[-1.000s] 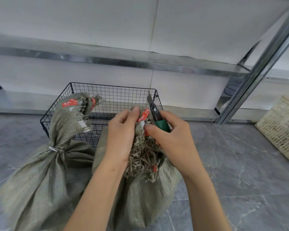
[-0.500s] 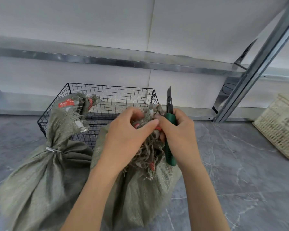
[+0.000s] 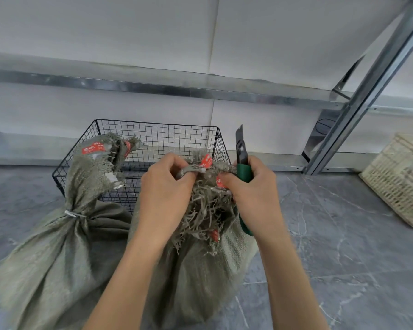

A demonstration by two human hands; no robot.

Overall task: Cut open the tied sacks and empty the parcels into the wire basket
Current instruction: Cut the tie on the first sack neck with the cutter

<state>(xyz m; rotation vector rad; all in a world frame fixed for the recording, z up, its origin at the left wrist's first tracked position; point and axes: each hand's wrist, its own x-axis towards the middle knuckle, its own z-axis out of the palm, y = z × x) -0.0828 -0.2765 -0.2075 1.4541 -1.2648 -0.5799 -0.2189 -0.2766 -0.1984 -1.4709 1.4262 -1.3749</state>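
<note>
Two grey-green woven sacks stand on the floor in front of a black wire basket. The left sack is tied at its neck with a white tie. The nearer sack has a frayed top with red labels. My left hand grips the frayed mouth on its left side. My right hand pinches the mouth's right side while holding a green-handled utility knife, blade pointing up. Whether this sack's tie is still on is hidden by my hands.
A metal shelf rail runs along the white wall behind the basket, with a slanted metal upright at the right. A cream woven basket sits on the grey marbled floor at far right.
My right hand turned the knife from slanting over the sack top to upright beside it. Both hands shifted to the two sides of the sack mouth and are drawing it apart.
</note>
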